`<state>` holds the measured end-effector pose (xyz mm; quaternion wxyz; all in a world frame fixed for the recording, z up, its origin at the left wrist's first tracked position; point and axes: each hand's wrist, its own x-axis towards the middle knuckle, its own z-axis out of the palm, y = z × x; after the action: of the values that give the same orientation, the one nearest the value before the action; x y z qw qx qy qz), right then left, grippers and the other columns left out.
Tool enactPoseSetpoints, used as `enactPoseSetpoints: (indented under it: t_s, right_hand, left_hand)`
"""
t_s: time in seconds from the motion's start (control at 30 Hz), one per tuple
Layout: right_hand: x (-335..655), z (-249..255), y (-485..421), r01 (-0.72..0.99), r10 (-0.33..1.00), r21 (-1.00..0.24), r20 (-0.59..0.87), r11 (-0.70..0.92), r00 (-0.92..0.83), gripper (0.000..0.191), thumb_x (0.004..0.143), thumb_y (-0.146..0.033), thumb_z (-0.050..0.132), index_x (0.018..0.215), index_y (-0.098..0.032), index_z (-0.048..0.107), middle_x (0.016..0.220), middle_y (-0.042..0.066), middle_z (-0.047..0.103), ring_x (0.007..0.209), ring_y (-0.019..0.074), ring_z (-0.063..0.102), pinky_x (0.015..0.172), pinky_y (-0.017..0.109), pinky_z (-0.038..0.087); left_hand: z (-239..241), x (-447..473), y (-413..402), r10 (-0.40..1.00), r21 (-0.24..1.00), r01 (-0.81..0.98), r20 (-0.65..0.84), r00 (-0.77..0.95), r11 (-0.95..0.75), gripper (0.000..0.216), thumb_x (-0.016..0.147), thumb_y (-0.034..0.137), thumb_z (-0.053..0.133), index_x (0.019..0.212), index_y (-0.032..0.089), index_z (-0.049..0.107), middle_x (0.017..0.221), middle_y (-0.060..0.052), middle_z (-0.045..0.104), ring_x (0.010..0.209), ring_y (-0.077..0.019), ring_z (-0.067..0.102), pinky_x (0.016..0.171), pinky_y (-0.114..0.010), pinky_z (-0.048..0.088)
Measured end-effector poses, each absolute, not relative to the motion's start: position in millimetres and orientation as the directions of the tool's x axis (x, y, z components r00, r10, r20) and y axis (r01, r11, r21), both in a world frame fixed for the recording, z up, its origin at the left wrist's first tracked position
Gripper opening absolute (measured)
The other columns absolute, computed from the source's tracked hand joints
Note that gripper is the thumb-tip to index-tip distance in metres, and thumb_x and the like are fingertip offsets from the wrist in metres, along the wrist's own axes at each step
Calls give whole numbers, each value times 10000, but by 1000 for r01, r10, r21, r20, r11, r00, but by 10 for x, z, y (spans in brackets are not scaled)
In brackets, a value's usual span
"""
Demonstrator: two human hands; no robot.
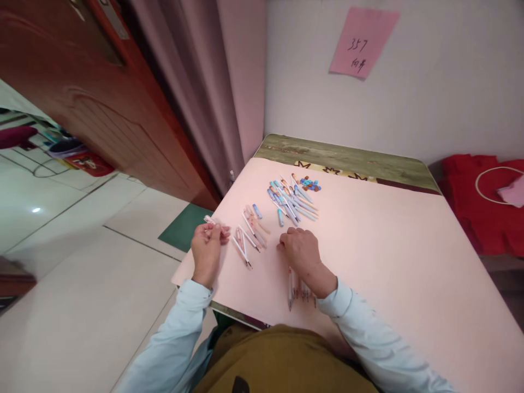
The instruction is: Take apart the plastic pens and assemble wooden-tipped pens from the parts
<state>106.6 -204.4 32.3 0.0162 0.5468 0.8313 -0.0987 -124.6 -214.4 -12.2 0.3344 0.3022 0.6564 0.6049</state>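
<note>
Pale pink tabletop point(388, 262) under both hands. Blue-and-white pens point(292, 199) beyond right hand point(301, 248). Pink-and-clear pens point(250, 232) between it and left hand point(207, 243). White pen piece point(209, 219) in left hand. Pale blue sleeves point(180, 322). Green wood-grain strip point(347, 155) far beyond hands. Pink note point(362, 41), dark handwriting, above. Red cloth point(470, 218) right of right hand. Green mat point(184, 226) left of left hand.

Soft, even indoor light, pinkish cast
Glare spot on the glossy floor point(36, 209); the right hand point(301, 251) throws a faint shadow on the worktop point(388, 245); wide-angle bending curves the edges; small parts look soft.
</note>
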Motion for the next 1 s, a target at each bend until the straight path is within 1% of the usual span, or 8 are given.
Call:
enactPoseSetpoints:
  t_s: [0.23,0.33,0.4,0.47,0.53,0.6,0.83,1.0]
  right_hand:
    - [1093,292,-2094,865,859,-108,-115,489,-500,211,872,-62,491,817,-158,670,841,100,653,798,207,593,681,336,330]
    - [1138,297,-2024,868,872,-158,-65,470,-485,193,891,-132,503,834,-177,682,864,79,669,815,199,609,677,316,346]
    - [1229,319,-1914,915,937,-215,-1,342,-351,203,920,-235,499,888,-206,697,914,62,686,825,191,623,655,296,354]
    - [1362,340,-1772,958,992,-259,21,125,-123,231,926,-303,491,946,-228,709,942,59,702,824,191,637,633,282,358]
    - [1501,344,-1638,961,998,-272,-30,-55,48,247,906,-304,495,933,-225,727,901,67,719,809,199,648,629,277,361]
    - [1613,321,-1547,949,991,-286,-80,-129,111,264,887,-283,491,899,-223,747,862,71,731,803,205,654,631,277,363]
    - [1829,204,-1669,884,987,-441,-27,-156,161,276,894,-377,499,943,-254,741,837,39,740,765,202,645,624,278,354]
    - [1983,252,-2128,898,987,-436,-161,-54,-19,329,881,-463,523,691,-222,642,622,16,656,584,164,575,549,269,306]
  left_hand:
    - [-103,-1260,-2170,835,982,10,-153,-529,186,275,774,364,670,889,177,504,745,-66,712,583,-152,653,542,-282,553]
    - [-62,-1254,-2196,843,972,18,-193,-502,233,283,763,369,676,878,176,504,726,-61,708,517,-139,620,482,-263,527]
    - [-39,-1258,-2217,848,964,18,-225,-480,266,297,755,381,684,878,173,510,716,-57,705,482,-131,601,453,-254,509]
    - [-25,-1265,-2240,848,954,10,-263,-461,301,310,739,381,697,876,168,518,699,-55,699,456,-130,589,432,-253,500]
    - [-17,-1273,-2261,847,944,3,-295,-443,330,316,725,375,709,868,165,523,686,-54,693,438,-132,583,419,-258,499]
    - [-10,-1278,-2278,850,934,16,-317,-421,356,318,716,382,716,851,162,529,665,-55,687,426,-138,582,411,-265,501]
    - [47,-1234,-2318,865,894,134,-362,-347,428,337,753,477,667,796,174,524,532,-33,634,366,-164,564,355,-263,455]
    - [50,-1197,-2329,869,861,219,-382,-314,458,362,779,537,611,730,184,547,482,-29,603,329,-157,527,320,-247,403]
